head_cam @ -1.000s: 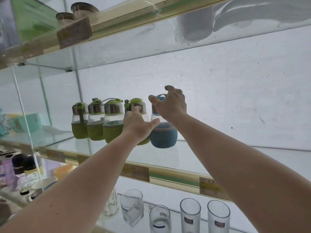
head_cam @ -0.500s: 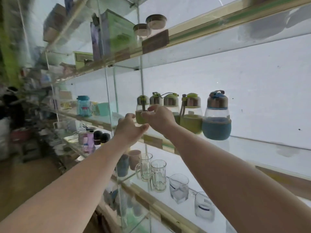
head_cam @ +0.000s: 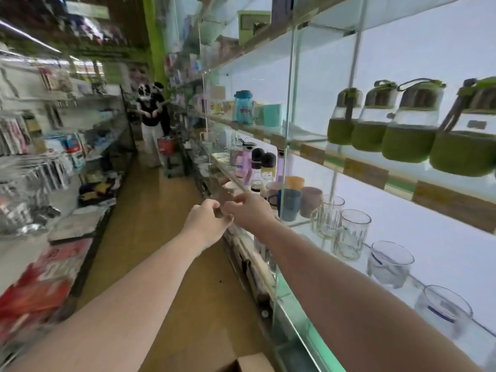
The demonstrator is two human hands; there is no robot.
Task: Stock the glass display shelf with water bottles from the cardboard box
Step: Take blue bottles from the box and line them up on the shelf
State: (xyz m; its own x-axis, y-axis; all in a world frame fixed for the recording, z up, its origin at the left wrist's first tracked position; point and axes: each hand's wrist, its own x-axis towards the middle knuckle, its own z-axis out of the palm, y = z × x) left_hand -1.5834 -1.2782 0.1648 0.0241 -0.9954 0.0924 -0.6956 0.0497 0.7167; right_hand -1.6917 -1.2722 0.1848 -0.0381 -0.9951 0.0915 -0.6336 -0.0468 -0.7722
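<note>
Green-sleeved water bottles [head_cam: 408, 124] up right of both hands, left hand [head_cam: 205, 220] and right hand [head_cam: 248, 209] loosely curled, empty, cardboard box [head_cam: 248, 363] below: risk of knocking glass mugs [head_cam: 341, 226] reaching down.

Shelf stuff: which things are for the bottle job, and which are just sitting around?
For the job:
green water bottles on the glass display shelf
cardboard box corner by the floor
left hand and right hand, both holding no bottle

Just sitting around:
glass mugs
coloured cups
blue bottle further along
</note>
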